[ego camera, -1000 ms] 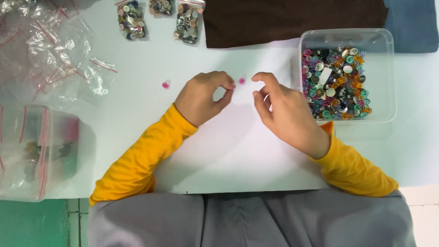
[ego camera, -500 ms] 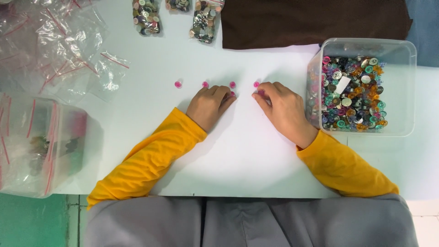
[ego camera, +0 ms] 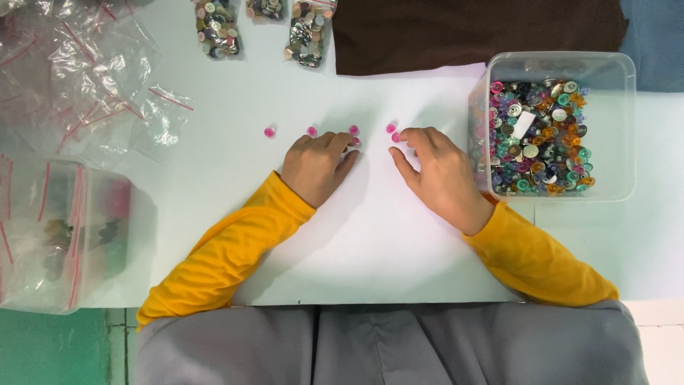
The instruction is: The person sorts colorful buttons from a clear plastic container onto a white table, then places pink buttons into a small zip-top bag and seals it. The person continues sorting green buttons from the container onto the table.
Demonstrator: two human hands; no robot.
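Since a moment ago your hands have spread slightly apart and settled flat on the tabletop point(ego camera: 399, 257), with little pink buttons now in a row. Your left hand point(ego camera: 317, 164) rests loosely curled beside the pink button point(ego camera: 354, 130); your right hand point(ego camera: 438, 171) has its fingertips on the pair of pink buttons point(ego camera: 392, 132). Neither hand grips anything that I can see. You seem to be lining up pink ones; the next likely comes from the clear tub of mixed buttons point(ego camera: 627, 128).
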